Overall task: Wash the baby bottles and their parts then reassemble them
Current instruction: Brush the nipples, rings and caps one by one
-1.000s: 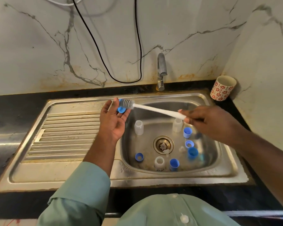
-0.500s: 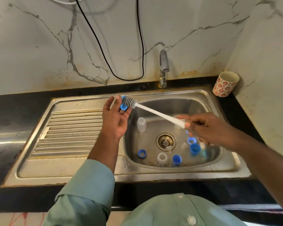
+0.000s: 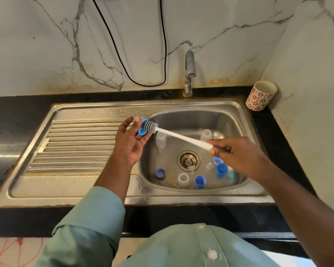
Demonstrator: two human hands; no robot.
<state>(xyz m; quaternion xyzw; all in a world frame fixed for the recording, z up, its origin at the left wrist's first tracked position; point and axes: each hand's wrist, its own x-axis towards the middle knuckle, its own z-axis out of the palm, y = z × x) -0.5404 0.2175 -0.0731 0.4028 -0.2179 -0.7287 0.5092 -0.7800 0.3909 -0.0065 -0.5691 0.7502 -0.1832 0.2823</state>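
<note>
My left hand holds a small blue bottle ring at its fingertips, above the left rim of the sink basin. My right hand grips the white handle of a bottle brush; its grey bristle head presses against the ring. In the basin lie clear small bottles, blue caps and rings, and a clear teat by the drain.
A steel tap stands behind the basin with no water running. The ribbed draining board lies to the left. A red-flowered cup sits on the black counter at the back right corner. A black cable hangs on the marble wall.
The brush head has kept rubbing on the blue ring in my left hand, and my right hand has shifted slightly lower. The view has moved a little.
</note>
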